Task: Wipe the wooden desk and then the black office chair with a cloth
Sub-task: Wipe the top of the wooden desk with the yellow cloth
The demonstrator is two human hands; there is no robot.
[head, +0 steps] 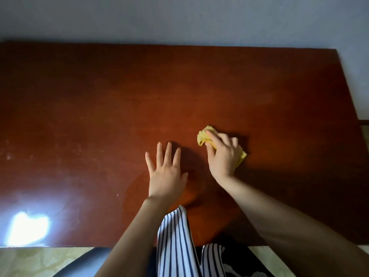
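Striped garment (175,236) over desk (99,96) edge, left hand (166,176) flat, fingers straight, right hand (223,154) gripping yellow cloth (202,136) under curled fingers

No text, label, brand, number or sign can be read anywhere in this view

Reddish-brown wooden counter (99,106), hazed paler toward the left, with white glare (26,230) at lower left of the frame. Crumpled yellow cloth (202,136), right of centre. White fabric with navy stripes (175,246), bottom centre. Blue-grey wall (179,17), top. Pale yellowish floor (40,260) and dark grey chair edge (93,256), bottom left.
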